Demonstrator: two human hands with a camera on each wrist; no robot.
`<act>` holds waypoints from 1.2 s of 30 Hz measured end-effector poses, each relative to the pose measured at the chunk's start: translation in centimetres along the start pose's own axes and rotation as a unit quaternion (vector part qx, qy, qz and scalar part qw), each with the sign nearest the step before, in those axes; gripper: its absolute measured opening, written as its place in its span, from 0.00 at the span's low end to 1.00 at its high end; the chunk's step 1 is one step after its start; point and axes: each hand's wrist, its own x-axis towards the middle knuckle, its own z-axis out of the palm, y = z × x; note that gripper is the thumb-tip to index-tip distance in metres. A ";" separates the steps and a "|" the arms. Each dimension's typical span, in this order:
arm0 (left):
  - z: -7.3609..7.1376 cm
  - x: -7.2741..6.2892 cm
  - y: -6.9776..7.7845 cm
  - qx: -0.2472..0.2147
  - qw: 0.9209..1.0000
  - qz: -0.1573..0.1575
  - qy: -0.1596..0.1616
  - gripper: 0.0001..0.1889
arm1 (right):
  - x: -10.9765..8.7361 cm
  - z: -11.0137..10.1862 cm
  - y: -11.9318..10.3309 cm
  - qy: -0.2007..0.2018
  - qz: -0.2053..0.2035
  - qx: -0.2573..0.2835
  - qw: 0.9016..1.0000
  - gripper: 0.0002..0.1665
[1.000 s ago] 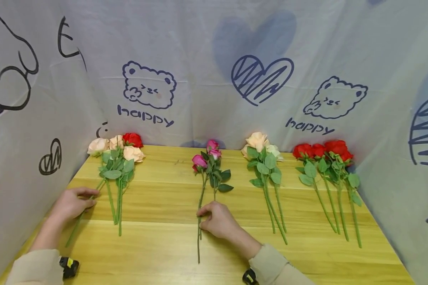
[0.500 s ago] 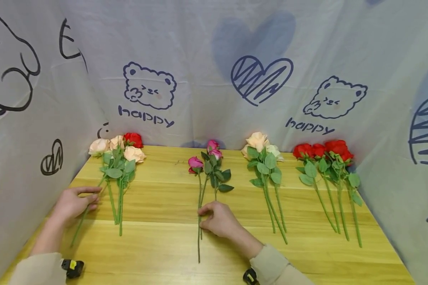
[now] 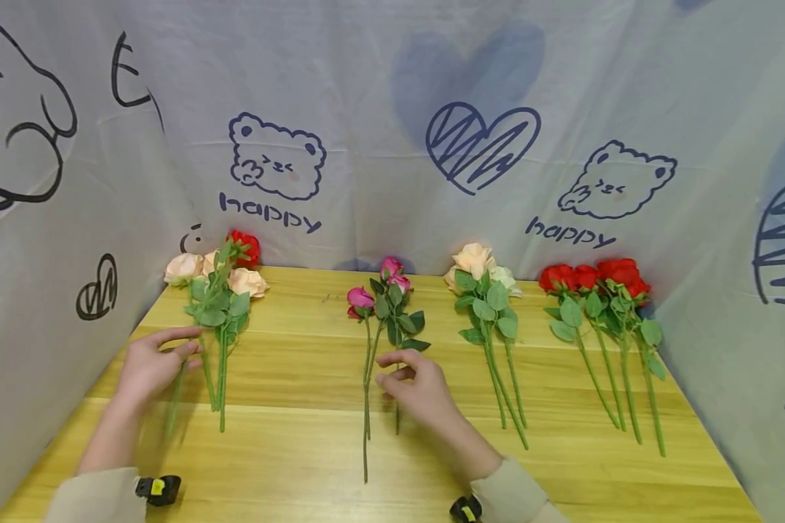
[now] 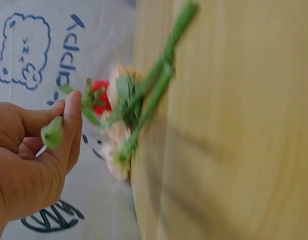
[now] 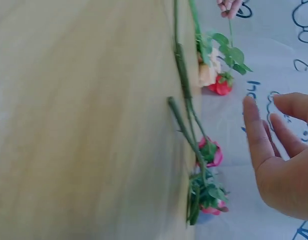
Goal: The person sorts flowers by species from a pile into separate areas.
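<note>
Left hand (image 3: 152,365) pinches a green-stemmed red rose (image 3: 248,250); right hand (image 3: 417,386) has fingers loosely parted, empty, leafy magenta roses (image 3: 360,297) beyond them.

Flat yellow wood-grain bench (image 3: 288,465) had everything basically in a row. Leafy long-stemmed peach roses (image 3: 247,282) were far left with a single long-stemmed red rose (image 3: 250,250) up over them, then slim magenta roses (image 3: 360,297) mid-bench, cream-and-peach roses (image 3: 473,259) right of those, leafy red roses (image 3: 620,276) far right. White printed sheet (image 3: 379,211) hung behind the lot.
</note>
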 end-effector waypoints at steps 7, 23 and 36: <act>2.9 -1.3 2.1 -0.074 0.997 0.005 0.010 0.24 | -0.1 -0.4 -0.8 0.027 -0.043 0.063 0.997 0.14; 9.7 -2.8 8.0 -0.288 0.956 0.056 0.011 0.13 | 0.4 0.0 -2.5 0.031 -0.101 0.084 0.991 0.15; 16.4 -2.7 11.5 -0.323 0.943 0.073 -0.037 0.14 | 0.2 1.6 -2.8 -0.018 -0.076 0.060 0.995 0.17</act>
